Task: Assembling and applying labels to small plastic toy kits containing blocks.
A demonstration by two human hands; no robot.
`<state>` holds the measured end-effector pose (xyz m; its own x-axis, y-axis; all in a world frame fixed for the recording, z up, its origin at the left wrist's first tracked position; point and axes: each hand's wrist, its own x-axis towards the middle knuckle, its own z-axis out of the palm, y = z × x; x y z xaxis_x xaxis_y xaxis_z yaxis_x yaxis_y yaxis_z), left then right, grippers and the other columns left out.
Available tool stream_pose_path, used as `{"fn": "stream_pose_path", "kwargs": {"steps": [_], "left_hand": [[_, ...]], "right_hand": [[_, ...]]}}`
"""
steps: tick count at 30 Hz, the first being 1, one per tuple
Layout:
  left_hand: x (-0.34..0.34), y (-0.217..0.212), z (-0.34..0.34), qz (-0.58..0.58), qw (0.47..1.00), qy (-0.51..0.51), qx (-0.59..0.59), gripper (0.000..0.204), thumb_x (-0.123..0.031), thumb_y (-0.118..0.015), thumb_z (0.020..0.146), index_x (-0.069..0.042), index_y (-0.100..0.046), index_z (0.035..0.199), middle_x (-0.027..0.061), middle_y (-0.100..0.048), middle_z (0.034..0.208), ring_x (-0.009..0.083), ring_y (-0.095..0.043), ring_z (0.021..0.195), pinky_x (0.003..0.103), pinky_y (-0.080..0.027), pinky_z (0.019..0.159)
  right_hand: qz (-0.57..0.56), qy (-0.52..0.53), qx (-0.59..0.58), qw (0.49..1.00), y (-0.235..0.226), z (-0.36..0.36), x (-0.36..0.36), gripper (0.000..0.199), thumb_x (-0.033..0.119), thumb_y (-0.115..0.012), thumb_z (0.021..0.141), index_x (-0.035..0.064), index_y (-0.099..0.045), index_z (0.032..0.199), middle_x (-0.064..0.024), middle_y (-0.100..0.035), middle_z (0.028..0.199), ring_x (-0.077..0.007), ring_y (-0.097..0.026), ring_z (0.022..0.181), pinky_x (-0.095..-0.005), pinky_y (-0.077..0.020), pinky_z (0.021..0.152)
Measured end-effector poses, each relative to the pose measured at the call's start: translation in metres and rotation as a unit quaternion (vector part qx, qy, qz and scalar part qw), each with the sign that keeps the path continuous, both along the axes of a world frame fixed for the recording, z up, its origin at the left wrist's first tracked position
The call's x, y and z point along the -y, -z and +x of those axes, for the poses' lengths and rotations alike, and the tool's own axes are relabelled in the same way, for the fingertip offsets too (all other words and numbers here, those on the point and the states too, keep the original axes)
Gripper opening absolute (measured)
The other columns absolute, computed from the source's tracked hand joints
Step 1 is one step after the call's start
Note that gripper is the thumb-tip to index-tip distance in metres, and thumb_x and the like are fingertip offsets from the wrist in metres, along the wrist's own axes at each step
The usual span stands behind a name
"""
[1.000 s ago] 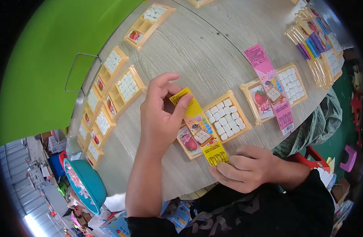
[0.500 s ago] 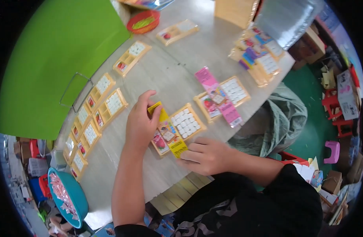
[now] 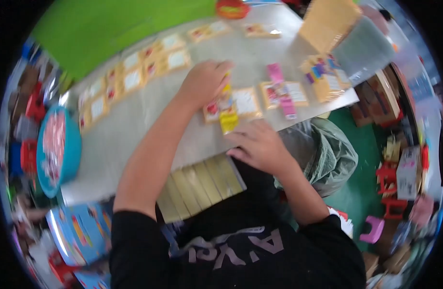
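Observation:
A yellow paper strip (image 3: 227, 110) lies across a flat tan packet of small white tiles (image 3: 236, 103) on the pale wooden table (image 3: 135, 130). My left hand (image 3: 204, 82) rests on the strip's far end, fingers curled over it. My right hand (image 3: 260, 144) presses its fingertips on the strip's near end at the table's front edge. The view is blurred, so the exact grip is unclear. A second tan packet with a pink strip (image 3: 281, 91) lies just to the right.
Several more tan packets (image 3: 135, 77) lie in rows on the table's left and far side. A stack with coloured strips (image 3: 322, 77) sits at the right, a cardboard box (image 3: 330, 21) behind it. A teal round tray (image 3: 58, 149) is at the left. Yellowish flat pieces (image 3: 202, 185) lie over my lap.
The view has swung and pulled back, so the table looks smaller and more tilted. Both hands remain at the ends of the yellow strip on the packet.

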<state>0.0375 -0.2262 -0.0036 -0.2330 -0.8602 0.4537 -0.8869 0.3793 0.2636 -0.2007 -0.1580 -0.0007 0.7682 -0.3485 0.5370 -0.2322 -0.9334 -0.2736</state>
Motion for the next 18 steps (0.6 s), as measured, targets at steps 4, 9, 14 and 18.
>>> {"fn": "stream_pose_path", "kwargs": {"steps": [4, 9, 14, 18], "left_hand": [[-0.003, 0.002, 0.013, -0.175, 0.983, -0.014, 0.062, 0.029, -0.026, -0.065, 0.09, -0.007, -0.062, 0.112, 0.0112, -0.068, 0.102, 0.0303, -0.063, 0.102, 0.043, -0.051, 0.088], [-0.053, -0.043, 0.021, -0.268, 0.961, -0.066, 0.03, 0.022, -0.023, -0.068, 0.086, -0.01, -0.063, 0.103, 0.0075, -0.067, 0.089, 0.0281, -0.065, 0.087, 0.04, -0.052, 0.077], [-0.192, 0.01, -0.04, -0.211, 0.959, -0.02, -0.188, 0.014, -0.013, -0.074, 0.072, -0.012, -0.064, 0.083, 0.0043, -0.058, 0.071, 0.0232, -0.059, 0.062, 0.038, -0.047, 0.051], [-0.268, 0.078, -0.095, 0.066, 0.982, -0.082, -0.159, 0.029, -0.026, -0.078, 0.075, -0.009, -0.066, 0.095, 0.0075, -0.065, 0.084, 0.0268, -0.063, 0.077, 0.038, -0.051, 0.066]], "right_hand": [[0.045, 0.006, 0.012, 0.999, 0.022, -0.019, -0.034, 0.023, 0.012, -0.076, 0.078, 0.0084, -0.07, 0.1, -0.0087, -0.066, 0.098, -0.0307, -0.061, 0.087, -0.0408, -0.0481, 0.078], [0.16, 0.038, -0.111, 0.98, 0.069, -0.027, -0.081, 0.028, 0.012, -0.071, 0.083, 0.0062, -0.065, 0.11, -0.0109, -0.065, 0.096, -0.033, -0.062, 0.088, -0.0424, -0.0489, 0.08], [0.057, 0.2, -0.232, 0.95, 0.077, -0.018, -0.098, 0.056, 0.025, -0.071, 0.082, 0.0009, -0.054, 0.129, -0.0122, -0.061, 0.097, -0.0292, -0.062, 0.089, -0.0399, -0.0494, 0.075], [0.048, 0.214, -0.246, 0.944, 0.1, 0.0, -0.101, 0.057, 0.024, -0.068, 0.081, 0.0019, -0.053, 0.131, -0.0113, -0.06, 0.097, -0.028, -0.06, 0.088, -0.0388, -0.049, 0.074]]}}
